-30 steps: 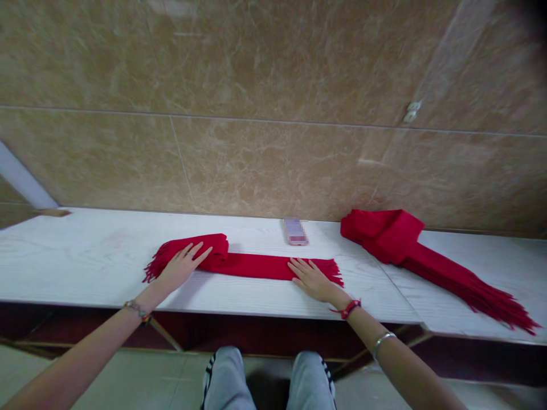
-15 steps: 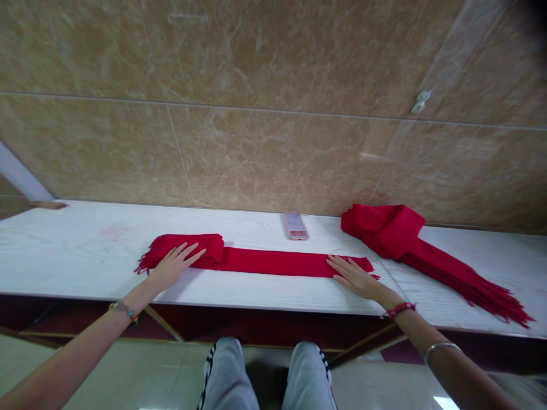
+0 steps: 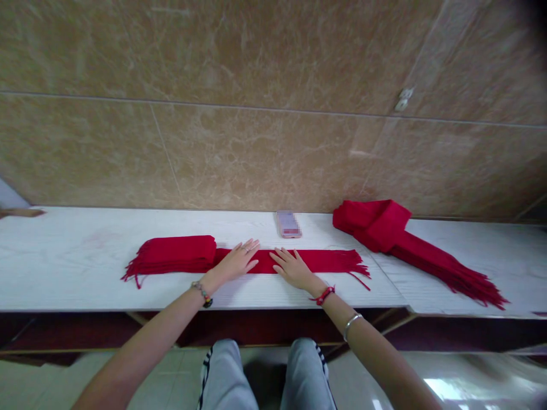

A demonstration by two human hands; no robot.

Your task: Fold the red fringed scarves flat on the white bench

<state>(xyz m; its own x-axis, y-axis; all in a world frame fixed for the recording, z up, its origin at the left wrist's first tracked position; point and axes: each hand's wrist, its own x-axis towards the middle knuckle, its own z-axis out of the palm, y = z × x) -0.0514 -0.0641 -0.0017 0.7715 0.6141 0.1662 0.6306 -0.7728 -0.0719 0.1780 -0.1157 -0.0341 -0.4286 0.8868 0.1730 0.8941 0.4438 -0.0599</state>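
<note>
A long red scarf (image 3: pixel 329 261) lies flat and narrow along the white tabletop, its fringe spread at the right end. Its left end meets a thicker pile of folded red scarves (image 3: pixel 175 253) with fringe on the left; whether it runs under that pile I cannot tell. My left hand (image 3: pixel 237 259) rests palm down on the strip just right of the pile, fingers stretched. Palm down too, my right hand (image 3: pixel 294 269) lies on the strip near its middle, fingers spread. A small gap of red cloth shows between my fingertips.
At the right lies another bundle of red scarves (image 3: pixel 376 225), folded over, its fringed tails reaching toward the front edge. A phone (image 3: pixel 289 224) lies behind the strip, near the tiled wall (image 3: pixel 256 159). Open shelf space (image 3: pixel 231 327) shows below the white tabletop (image 3: pixel 85 273).
My left hand has slid right, off the folded pile and onto the strip. My right hand has moved left from the fringed end toward the middle. The view has shifted slightly.
</note>
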